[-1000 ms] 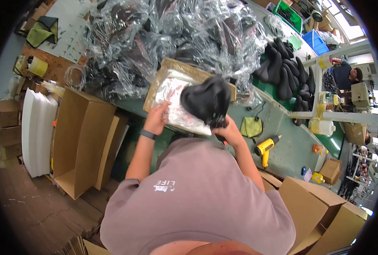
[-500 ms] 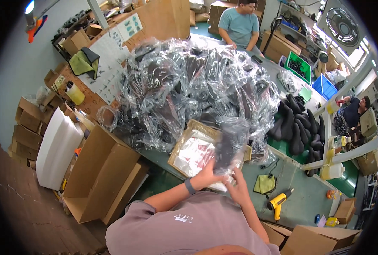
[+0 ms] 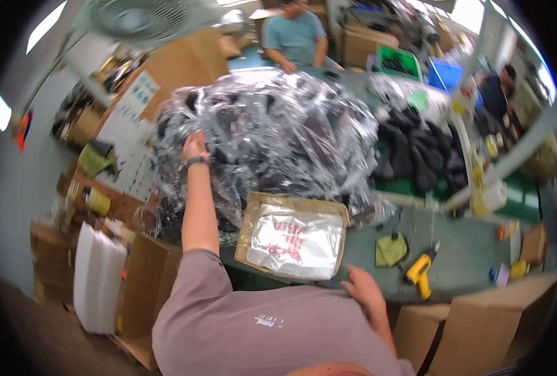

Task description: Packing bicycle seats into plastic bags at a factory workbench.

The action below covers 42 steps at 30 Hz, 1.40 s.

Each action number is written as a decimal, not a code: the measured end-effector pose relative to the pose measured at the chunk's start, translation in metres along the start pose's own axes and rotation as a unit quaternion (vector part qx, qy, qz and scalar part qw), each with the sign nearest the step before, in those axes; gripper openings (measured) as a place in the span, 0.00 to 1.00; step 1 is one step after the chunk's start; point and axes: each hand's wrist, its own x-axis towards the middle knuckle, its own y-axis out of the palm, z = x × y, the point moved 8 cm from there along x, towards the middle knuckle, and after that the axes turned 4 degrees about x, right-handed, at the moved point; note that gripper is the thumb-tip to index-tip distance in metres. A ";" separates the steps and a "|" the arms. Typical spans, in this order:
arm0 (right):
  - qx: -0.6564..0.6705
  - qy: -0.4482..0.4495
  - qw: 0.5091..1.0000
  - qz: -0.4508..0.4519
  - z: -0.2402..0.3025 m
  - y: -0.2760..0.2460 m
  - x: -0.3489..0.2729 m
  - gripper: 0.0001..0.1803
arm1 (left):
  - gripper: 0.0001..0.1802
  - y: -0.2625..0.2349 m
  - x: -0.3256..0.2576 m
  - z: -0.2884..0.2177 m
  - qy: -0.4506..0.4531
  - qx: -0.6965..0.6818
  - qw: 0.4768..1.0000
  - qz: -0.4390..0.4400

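From the head view, the landmark is the shallow tan cardboard box (image 3: 246,232) lying open-topped just in front of the person's body. A flat stack of shiny clear plastic bags with red print (image 3: 297,241) lies inside it; the low walls probably keep the slippery film square and easy to reach.

Beyond the box, and reaching past its left edge, is the big heap of dark saddles in crinkled clear plastic (image 3: 266,131). The left hand (image 3: 195,147) is stretched to this heap's left side, fingers close together and pointing away; whether it grips the film or only touches it, I cannot tell. The right hand (image 3: 361,288) is near the box's near right corner, its fingers loosely bent, with a small red spot at the fingertips; whether it holds anything is too blurred to tell.

Right of the box, on the green tabletop (image 3: 460,244), lie a yellow-green cloth (image 3: 390,250) and a yellow and black heat gun (image 3: 420,272), seemingly parked within the right arm's reach. Beyond the box to the right, bare black padded saddles (image 3: 422,150) lie apart from the wrapped heap, which likely keeps the two kinds from mixing.
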 end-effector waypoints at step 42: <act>0.259 0.127 0.726 -0.625 -0.357 -0.344 0.148 0.28 | 0.30 0.153 -0.733 0.412 -0.453 0.489 0.524 0.530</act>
